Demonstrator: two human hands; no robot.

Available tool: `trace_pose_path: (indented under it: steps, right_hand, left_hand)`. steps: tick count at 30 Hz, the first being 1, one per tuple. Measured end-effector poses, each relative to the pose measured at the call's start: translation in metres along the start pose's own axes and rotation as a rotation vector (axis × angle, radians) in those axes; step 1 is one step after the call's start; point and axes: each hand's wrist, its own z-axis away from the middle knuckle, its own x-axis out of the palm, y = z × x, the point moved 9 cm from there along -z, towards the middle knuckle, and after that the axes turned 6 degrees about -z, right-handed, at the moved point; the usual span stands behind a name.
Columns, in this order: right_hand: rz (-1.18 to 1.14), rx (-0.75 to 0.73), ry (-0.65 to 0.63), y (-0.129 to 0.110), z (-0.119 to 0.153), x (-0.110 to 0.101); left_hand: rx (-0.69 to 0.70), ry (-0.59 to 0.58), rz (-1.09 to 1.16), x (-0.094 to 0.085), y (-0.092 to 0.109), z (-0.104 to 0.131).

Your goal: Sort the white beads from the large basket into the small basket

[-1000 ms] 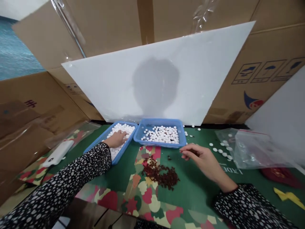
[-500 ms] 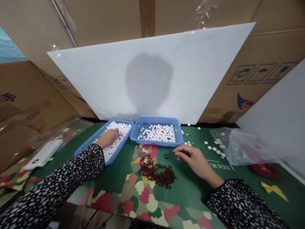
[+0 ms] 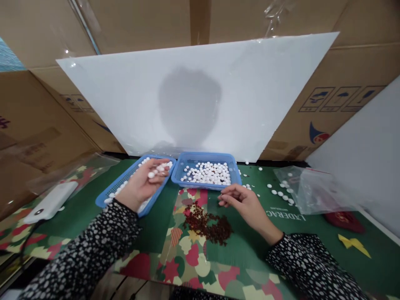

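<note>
My left hand (image 3: 141, 183) is raised over the left blue basket (image 3: 100, 200), palm turned up and fingers curled around several small white balls (image 3: 158, 171). More white balls lie in that basket beneath it. My right hand (image 3: 245, 205) hovers at the front right corner of the second blue basket (image 3: 206, 186), thumb and fingertips pinched together. Whatever is between those fingertips is too small or hidden to make out. Just left of it, a loose pile of small reddish-brown pieces (image 3: 208, 225) lies on the table. White balls (image 3: 212, 173) partly fill the second basket.
Loose white balls (image 3: 280, 193) and a clear plastic bag (image 3: 318, 191) lie at the right, with a dark red packet (image 3: 343, 221) and a yellow scrap (image 3: 354, 245). A white corded device (image 3: 51, 202) rests at the left. A white board (image 3: 131, 104) and cardboard boxes stand behind.
My left hand has lifted out of the left basket and turned palm up with white balls in it. My right hand has moved slightly left, its fingertips closing where a small dark piece lay.
</note>
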Motion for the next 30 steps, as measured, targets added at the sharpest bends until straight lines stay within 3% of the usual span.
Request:
trace_pose_path:
  steps: [2, 4, 6, 8, 13, 19, 30]
  right_hand:
    - [-0.047, -0.006, 0.020, -0.005, -0.004, 0.006]
    - [-0.089, -0.011, 0.037, -0.009, -0.009, 0.010]
    - [-0.125, -0.011, 0.044, -0.010, -0.013, 0.014]
    - [-0.153, 0.003, 0.039, -0.007, -0.017, 0.017]
    - [-0.182, 0.041, 0.018, 0.005, -0.016, 0.021]
    - [-0.160, 0.078, -0.001, 0.015, -0.009, 0.025]
    - [-0.073, 0.035, -0.079, 0.010, -0.010, 0.028]
  left_hand:
    - [-0.109, -0.108, 0.183, 0.037, -0.033, 0.010]
    - [-0.220, -0.185, 0.206, 0.064, -0.072, 0.015]
    - [-0.301, -0.258, 0.172, 0.081, -0.107, 0.015]
    - [-0.250, -0.293, 0.085, 0.087, -0.124, 0.008]
    - [-0.057, -0.370, -0.059, 0.089, -0.126, -0.007]
    - [-0.066, -0.268, -0.014, 0.073, -0.131, -0.012]
    - [0.020, -0.371, -0.180, 0.083, -0.130, -0.005]
